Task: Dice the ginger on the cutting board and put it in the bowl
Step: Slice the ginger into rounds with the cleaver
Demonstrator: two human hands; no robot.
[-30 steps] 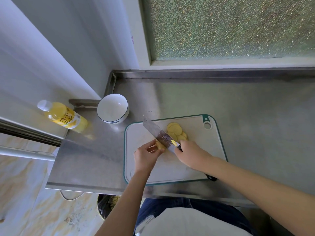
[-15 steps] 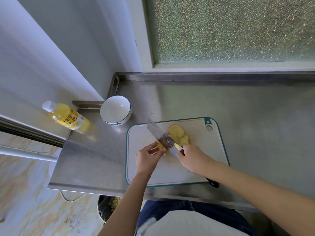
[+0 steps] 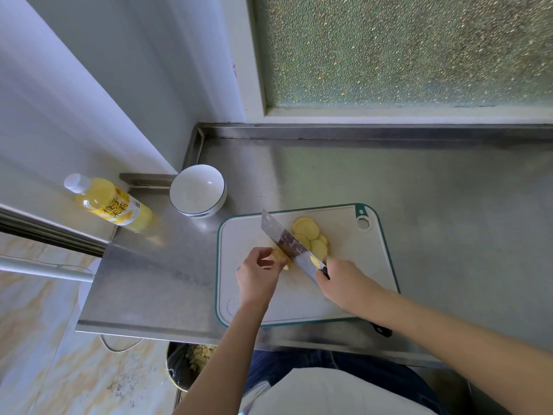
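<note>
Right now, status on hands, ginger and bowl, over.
Left hand pinches ginger piece, right hand grips cleaver, blade against it. Slices piled behind blade on cutting board. Bowl empty. Bottle left of bowl, not in the way.

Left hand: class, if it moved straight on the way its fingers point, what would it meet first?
Probably the knife, whose blade lies just beyond the ginger piece the left hand holds; depth is unclear.

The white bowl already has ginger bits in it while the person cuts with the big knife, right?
No, the head view shows the white bowl empty; the ginger slices are on the cutting board. The right hand is indeed cutting with the cleaver.
</note>
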